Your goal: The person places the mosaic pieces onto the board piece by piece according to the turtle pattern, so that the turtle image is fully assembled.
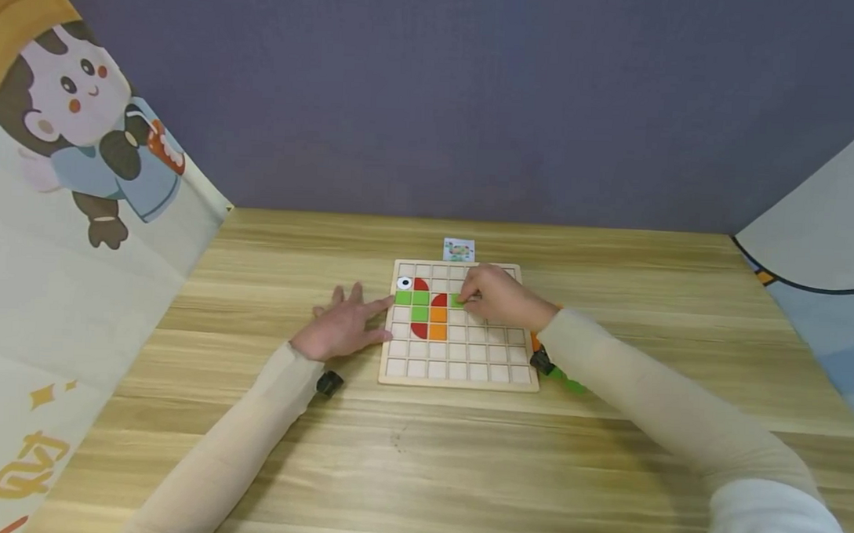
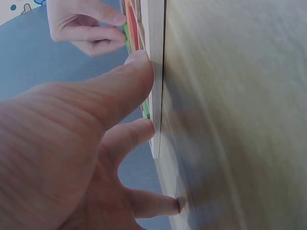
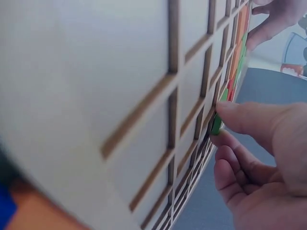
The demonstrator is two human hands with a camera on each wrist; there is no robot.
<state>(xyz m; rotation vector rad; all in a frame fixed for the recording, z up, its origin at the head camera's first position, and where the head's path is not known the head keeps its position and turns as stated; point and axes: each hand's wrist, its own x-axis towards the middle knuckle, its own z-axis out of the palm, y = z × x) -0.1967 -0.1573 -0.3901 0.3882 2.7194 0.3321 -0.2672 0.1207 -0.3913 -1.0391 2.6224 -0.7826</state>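
The card (image 1: 459,249) lies behind the board (image 1: 458,384), whose left half holds tiles (image 1: 421,314).

My right hand (image 3: 283,177) pinches a green piece (image 3: 217,123).
I hold it at the gridded wooden board (image 3: 148,129); farther along show a red piece (image 3: 230,90) and orange pieces (image 3: 236,60), near my left hand (image 3: 276,21).

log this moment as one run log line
right hand: pinches green piece at board | left hand: spread, touching board's left edge | card: beyond board's far edge
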